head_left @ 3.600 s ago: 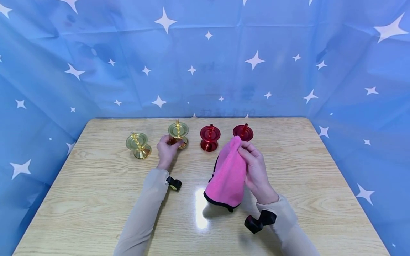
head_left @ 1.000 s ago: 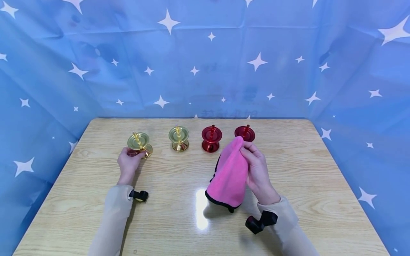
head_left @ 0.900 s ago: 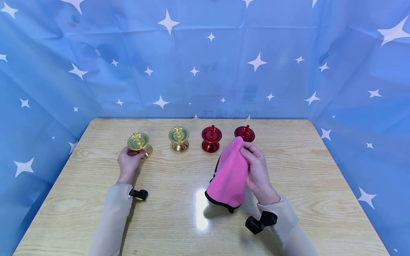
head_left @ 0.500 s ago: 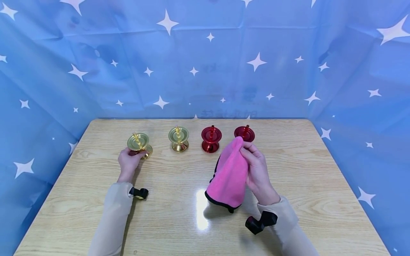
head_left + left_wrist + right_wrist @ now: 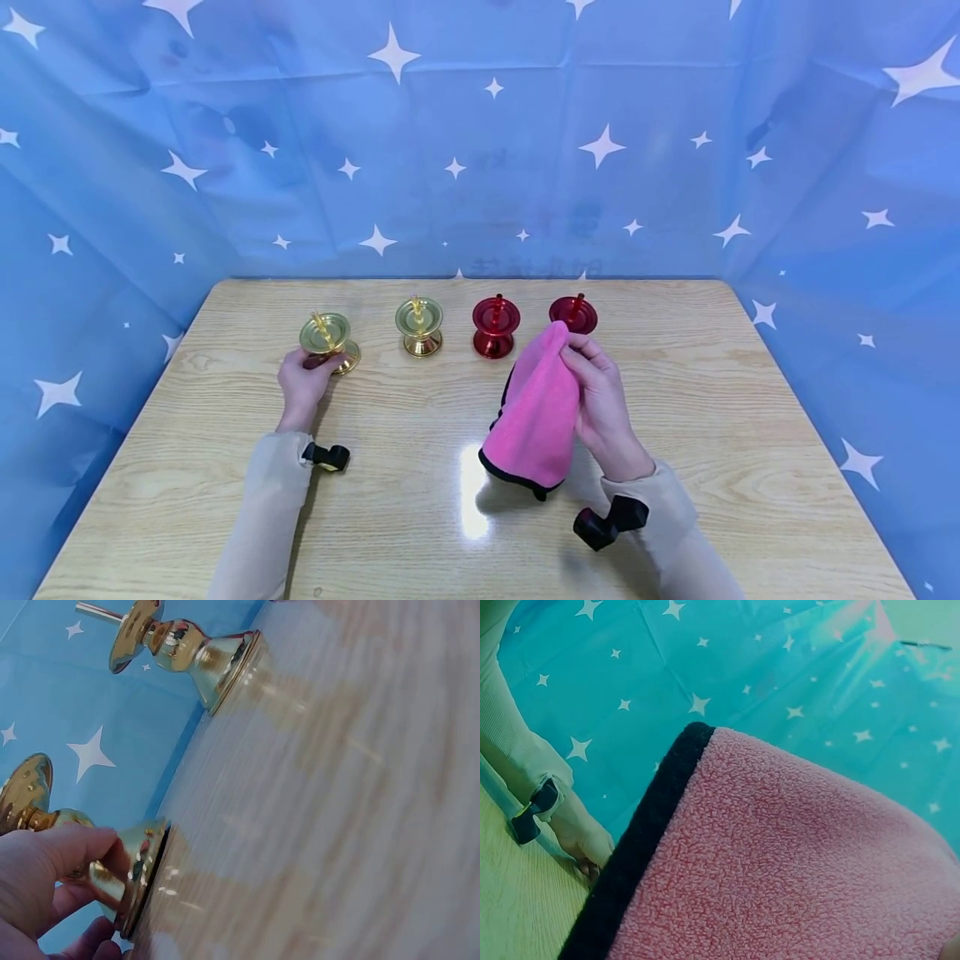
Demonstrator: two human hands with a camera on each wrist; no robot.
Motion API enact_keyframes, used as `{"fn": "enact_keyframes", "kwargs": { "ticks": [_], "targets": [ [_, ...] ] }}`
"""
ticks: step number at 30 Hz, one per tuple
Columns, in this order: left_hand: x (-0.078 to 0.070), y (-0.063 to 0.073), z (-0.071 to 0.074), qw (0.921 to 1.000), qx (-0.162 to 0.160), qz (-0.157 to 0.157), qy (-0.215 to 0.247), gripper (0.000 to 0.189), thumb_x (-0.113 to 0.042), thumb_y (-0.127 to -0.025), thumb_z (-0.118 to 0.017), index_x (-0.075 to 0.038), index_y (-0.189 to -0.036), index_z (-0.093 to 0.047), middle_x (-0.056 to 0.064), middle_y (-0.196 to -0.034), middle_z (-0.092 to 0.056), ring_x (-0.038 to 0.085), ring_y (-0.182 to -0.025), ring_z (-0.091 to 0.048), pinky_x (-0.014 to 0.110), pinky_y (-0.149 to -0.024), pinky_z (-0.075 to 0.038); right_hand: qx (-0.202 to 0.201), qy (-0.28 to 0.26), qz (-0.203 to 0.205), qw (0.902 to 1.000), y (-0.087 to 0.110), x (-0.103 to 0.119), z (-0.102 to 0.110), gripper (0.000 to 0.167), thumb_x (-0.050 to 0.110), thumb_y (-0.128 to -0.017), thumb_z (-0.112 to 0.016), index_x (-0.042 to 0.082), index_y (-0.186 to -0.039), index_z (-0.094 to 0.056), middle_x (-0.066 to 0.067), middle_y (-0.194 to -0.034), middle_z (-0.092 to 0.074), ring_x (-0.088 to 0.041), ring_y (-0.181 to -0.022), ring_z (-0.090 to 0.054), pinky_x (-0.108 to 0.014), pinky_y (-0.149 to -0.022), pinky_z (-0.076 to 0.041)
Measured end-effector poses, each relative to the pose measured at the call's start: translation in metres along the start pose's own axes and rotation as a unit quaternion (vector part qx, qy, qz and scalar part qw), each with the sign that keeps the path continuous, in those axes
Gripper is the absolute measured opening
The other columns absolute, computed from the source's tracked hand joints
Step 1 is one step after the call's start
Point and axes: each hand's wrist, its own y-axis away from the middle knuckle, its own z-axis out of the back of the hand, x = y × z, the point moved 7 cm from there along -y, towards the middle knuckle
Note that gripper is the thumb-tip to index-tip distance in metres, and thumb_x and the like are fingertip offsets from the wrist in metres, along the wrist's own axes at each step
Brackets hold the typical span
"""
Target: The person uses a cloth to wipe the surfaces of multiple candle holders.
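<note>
At the table's left, my left hand (image 5: pixel 303 385) grips the lower part of a gold candle holder (image 5: pixel 325 333) with a dish and an upright spike. In the left wrist view, thumb and fingers pinch its flared base (image 5: pixel 139 862), which is right at the tabletop. My right hand (image 5: pixel 603 400) pinches the top of a pink cloth (image 5: pixel 536 408) with black edging, which hangs in folds over the table. Seen from the right wrist, this fleecy cloth (image 5: pixel 795 847) fills much of the view and hides most of what lies behind.
Along the back of the wooden table (image 5: pixel 420 517) stand another gold candle holder (image 5: pixel 420 321), a red candle holder (image 5: pixel 495 325) and a second red holder (image 5: pixel 573 312), partly behind the cloth. A blue star-patterned curtain (image 5: pixel 480 200) borders the table's back and sides.
My left hand has let go of the second gold candle holder, moved left and gripped the leftmost one. During the last second it has stayed nearly still. My right hand keeps holding the cloth in place.
</note>
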Motion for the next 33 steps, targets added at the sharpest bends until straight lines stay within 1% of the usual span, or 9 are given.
{"fn": "enact_keyframes", "kwargs": {
  "ticks": [4, 7, 10, 13, 16, 20, 26, 29, 33],
  "targets": [
    [0.0017, 0.002, -0.0015, 0.9998, 0.003, 0.006, 0.016, 0.032, -0.008, -0.076, -0.076, 0.007, -0.102, -0.064, 0.015, -0.1, -0.056, 0.015, -0.087, -0.05, 0.023, -0.078, -0.04, 0.001, -0.005, -0.001, 1.0, 0.0005, -0.0001, 0.0006, 0.029, -0.002, -0.095, -0.045, 0.014, -0.091, -0.069, 0.001, -0.091, -0.063, -0.007, -0.077, -0.062, -0.016, -0.066, -0.049],
    [0.0016, 0.0042, -0.001, 0.9995, -0.005, 0.009, 0.029, 0.03, -0.006, -0.076, -0.075, 0.006, -0.101, -0.064, 0.014, -0.097, -0.057, 0.007, -0.078, -0.05, 0.017, -0.071, -0.04, -0.001, 0.001, -0.002, 1.0, 0.0009, -0.0006, 0.0009, 0.03, -0.003, -0.096, -0.044, 0.014, -0.091, -0.068, 0.001, -0.091, -0.063, -0.007, -0.077, -0.062, -0.016, -0.066, -0.049],
    [0.0021, 0.0055, 0.0, 0.9991, -0.014, 0.011, 0.038, 0.028, -0.006, -0.076, -0.074, 0.005, -0.1, -0.064, 0.014, -0.094, -0.059, 0.004, -0.073, -0.048, 0.016, -0.067, -0.039, -0.001, 0.009, -0.002, 1.0, 0.001, -0.0007, 0.0004, 0.031, -0.003, -0.096, -0.042, 0.015, -0.091, -0.068, 0.002, -0.091, -0.063, -0.006, -0.076, -0.061, -0.016, -0.065, -0.049],
    [0.0039, 0.0064, -0.0002, 0.9984, -0.015, 0.019, 0.052, 0.025, -0.008, -0.077, -0.074, 0.002, -0.097, -0.063, 0.012, -0.094, -0.061, 0.004, -0.076, -0.05, 0.015, -0.068, -0.04, 0.002, 0.01, -0.002, 0.9999, 0.001, -0.0006, -0.0001, 0.031, -0.003, -0.096, -0.042, 0.015, -0.091, -0.067, 0.002, -0.09, -0.063, -0.006, -0.075, -0.061, -0.016, -0.064, -0.049],
    [0.0052, 0.0066, -0.0009, 0.9967, -0.012, 0.025, 0.076, 0.021, -0.009, -0.077, -0.074, -0.001, -0.093, -0.061, 0.008, -0.095, -0.061, 0.005, -0.081, -0.052, 0.014, -0.07, -0.042, 0.002, 0.009, -0.002, 1.0, 0.0006, -0.0007, -0.0001, 0.031, -0.003, -0.096, -0.042, 0.015, -0.091, -0.067, 0.002, -0.09, -0.063, -0.006, -0.074, -0.061, -0.016, -0.063, -0.049],
    [0.0051, 0.0066, -0.0007, 0.9942, -0.01, 0.028, 0.104, 0.017, -0.008, -0.077, -0.073, -0.006, -0.088, -0.06, 0.003, -0.093, -0.062, 0.004, -0.081, -0.053, 0.013, -0.069, -0.043, 0.001, 0.006, -0.002, 1.0, -0.0002, -0.001, 0.0, 0.031, -0.003, -0.096, -0.042, 0.014, -0.09, -0.068, 0.002, -0.09, -0.063, -0.007, -0.074, -0.061, -0.016, -0.063, -0.049],
    [0.0051, 0.0073, -0.001, 0.9898, -0.008, 0.039, 0.137, 0.017, -0.007, -0.078, -0.073, -0.015, -0.085, -0.06, 0.001, -0.093, -0.061, 0.006, -0.082, -0.052, 0.013, -0.067, -0.043, 0.001, 0.003, -0.004, 1.0, -0.0008, -0.0012, 0.0004, 0.031, -0.003, -0.096, -0.042, 0.014, -0.091, -0.068, 0.001, -0.09, -0.063, -0.007, -0.074, -0.061, -0.016, -0.063, -0.049],
    [0.0043, 0.0071, -0.0018, 0.9894, -0.005, 0.039, 0.14, 0.017, -0.008, -0.079, -0.073, -0.015, -0.087, -0.06, -0.001, -0.093, -0.061, 0.006, -0.083, -0.052, 0.012, -0.068, -0.044, 0.005, -0.001, -0.004, 1.0, -0.001, -0.0012, 0.0002, 0.031, -0.003, -0.096, -0.042, 0.014, -0.091, -0.067, 0.001, -0.09, -0.063, -0.007, -0.074, -0.062, -0.016, -0.063, -0.049],
    [0.0008, 0.0063, -0.0018, 0.9893, -0.005, 0.031, 0.142, 0.017, -0.007, -0.079, -0.072, -0.013, -0.089, -0.06, -0.006, -0.09, -0.06, 0.005, -0.082, -0.054, 0.012, -0.067, -0.045, 0.008, -0.004, -0.003, 1.0, -0.0014, -0.0008, -0.0005, 0.031, -0.003, -0.096, -0.042, 0.014, -0.091, -0.067, 0.001, -0.09, -0.063, -0.007, -0.075, -0.062, -0.016, -0.064, -0.05]
  ]
}}
